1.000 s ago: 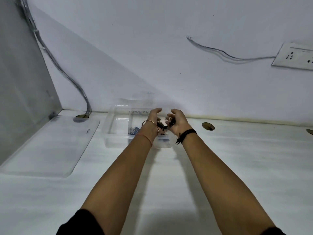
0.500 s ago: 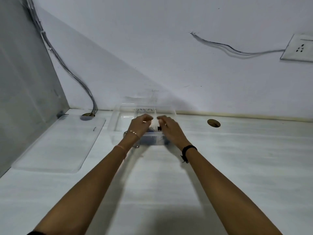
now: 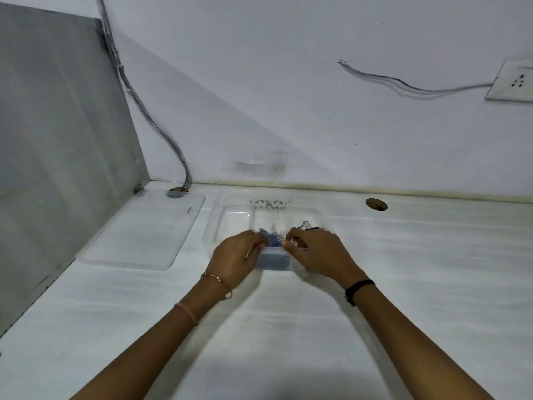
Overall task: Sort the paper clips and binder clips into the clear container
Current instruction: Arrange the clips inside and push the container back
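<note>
The clear container (image 3: 230, 210) lies on the white counter near the back wall, divided into compartments. Blue and silver paper clips (image 3: 274, 238) fill its middle compartment. A black binder clip (image 3: 310, 226) with silver handles sits in the right compartment, just beyond my right hand. My left hand (image 3: 239, 254) and my right hand (image 3: 317, 252) rest at the container's near wall, fingertips curled together at the paper clip pile. The fingers hide whatever is between them. Motion blur softens the near wall.
A flat clear lid (image 3: 138, 235) lies left of the container. A grey panel (image 3: 57, 168) stands along the left side. A cable (image 3: 155, 125) drops into a counter hole at the back left. Another hole (image 3: 376, 204) sits at the back right, with a wall socket (image 3: 516, 82) above.
Both hands have dropped from above the container to its near wall and come closer to me. The view has tilted down, so the counter fills more of the frame.
</note>
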